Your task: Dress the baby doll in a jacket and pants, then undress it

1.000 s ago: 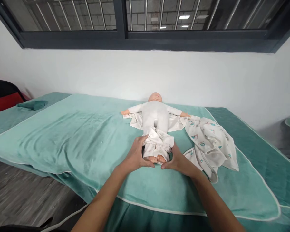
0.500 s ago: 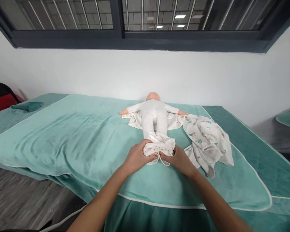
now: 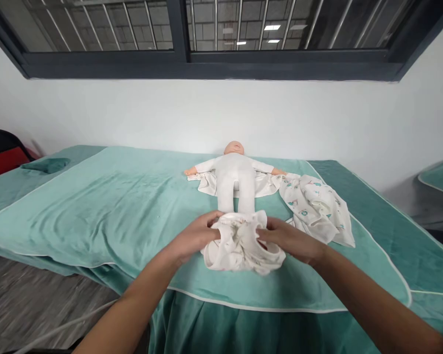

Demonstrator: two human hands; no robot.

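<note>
Two hands, left hand and right hand, pinching one scrunched-up white garment near the front edge of the bed.
Left's got its side between thumb and fingers; right has its thumb tucked in at an opening, other fingers mostly hidden. Garment's at the ends of the doll's legs, can't tell if they touch. Doll's lying arms out, head by the back edge, with a crumpled printed cloth towards the right end.

I see hand room toward the bed's left edge; bunched garment and doll block the far edge, printed cloth the right.
</note>
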